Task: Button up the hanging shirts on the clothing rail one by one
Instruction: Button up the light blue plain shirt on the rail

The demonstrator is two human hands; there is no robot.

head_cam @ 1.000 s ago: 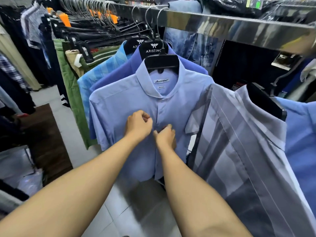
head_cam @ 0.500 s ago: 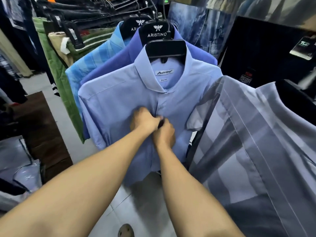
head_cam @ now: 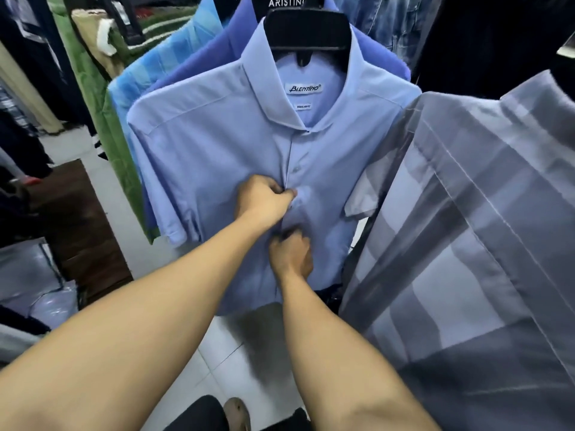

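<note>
A light blue short-sleeved shirt (head_cam: 217,150) hangs on a black hanger (head_cam: 308,29), facing me, with one closed button (head_cam: 295,168) showing on its placket. My left hand (head_cam: 263,202) pinches the placket at mid-chest. My right hand (head_cam: 291,255) sits just below it, fingers curled into the front of the shirt where the two edges meet. What the fingertips hold is hidden by the knuckles and fabric. The rail itself is out of frame.
A grey striped shirt (head_cam: 466,244) hangs close on the right, its sleeve touching the blue shirt. Behind hang a darker blue shirt (head_cam: 217,54), a turquoise one (head_cam: 155,70) and green garments (head_cam: 93,98). White tiled floor (head_cam: 230,353) lies below; a dark wooden stand (head_cam: 77,228) is at left.
The view has tilted down and come closer to the shirt. My right hand has dropped below my left hand on the placket; before, both were side by side.
</note>
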